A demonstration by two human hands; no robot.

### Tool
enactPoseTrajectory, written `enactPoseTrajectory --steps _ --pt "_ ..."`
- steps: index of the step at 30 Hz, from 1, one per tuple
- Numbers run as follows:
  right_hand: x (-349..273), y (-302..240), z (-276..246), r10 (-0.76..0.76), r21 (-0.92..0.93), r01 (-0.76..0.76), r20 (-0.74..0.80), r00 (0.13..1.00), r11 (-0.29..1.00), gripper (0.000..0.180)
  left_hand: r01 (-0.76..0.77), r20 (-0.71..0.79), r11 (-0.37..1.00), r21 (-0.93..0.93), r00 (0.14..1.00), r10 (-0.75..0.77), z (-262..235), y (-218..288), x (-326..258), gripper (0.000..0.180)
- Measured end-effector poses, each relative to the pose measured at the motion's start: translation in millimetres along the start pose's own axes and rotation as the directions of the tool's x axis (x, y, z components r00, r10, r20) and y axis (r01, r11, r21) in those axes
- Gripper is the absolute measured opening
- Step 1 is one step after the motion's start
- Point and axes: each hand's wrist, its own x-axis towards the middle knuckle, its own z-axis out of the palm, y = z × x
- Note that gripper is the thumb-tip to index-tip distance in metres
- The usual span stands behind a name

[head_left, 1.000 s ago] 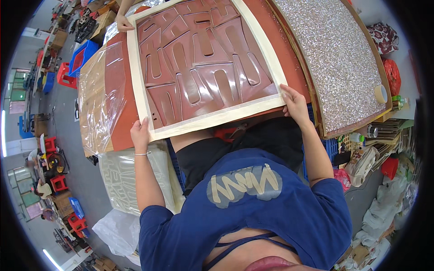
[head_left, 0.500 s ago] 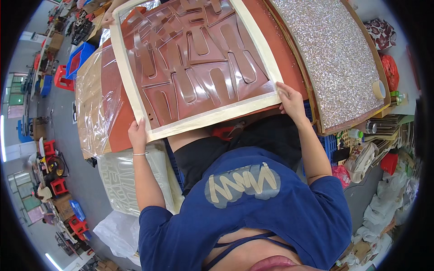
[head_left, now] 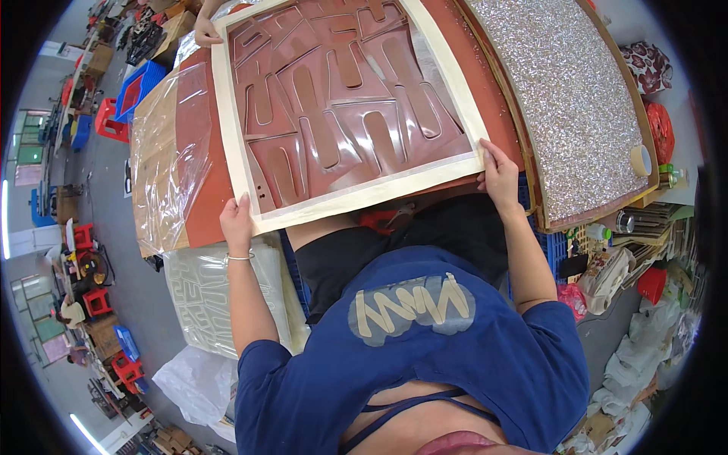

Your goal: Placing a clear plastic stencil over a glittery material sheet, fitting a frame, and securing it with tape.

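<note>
Reddish-brown moulded sheet in cream frame [head_left: 341,106] lies flat on worktable [head_left: 201,205] | left hand [head_left: 237,224] grips near-left corner, fingers closed | right hand [head_left: 499,176] clasps near-right corner, steadying it level | co-worker's hand [head_left: 205,30] holds far corner.

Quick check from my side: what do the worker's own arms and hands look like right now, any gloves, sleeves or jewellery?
No gloves: both the left hand and right hand are bare. Forearms are bare up to the short dark blue sleeves of a T-shirt. A thin silvery bracelet circles the left wrist; no ring shows.
</note>
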Motion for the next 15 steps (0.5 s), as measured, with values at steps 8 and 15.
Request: enactPoseTrajectory --steps 8,15 --pt "-3 -1 -2 -0.018 -0.024 0.018 0.017 1.000 1.000 0.028 0.080 -0.048 0.989 -0.121 0.995 -0.086 3 -11 4 0.024" --pt "6 6 -3 -0.076 -0.243 0.094 0.085 0.994 0.966 0.028 0.130 -0.016 0.990 -0.058 0.991 -0.131 0 -13 7 0.022"
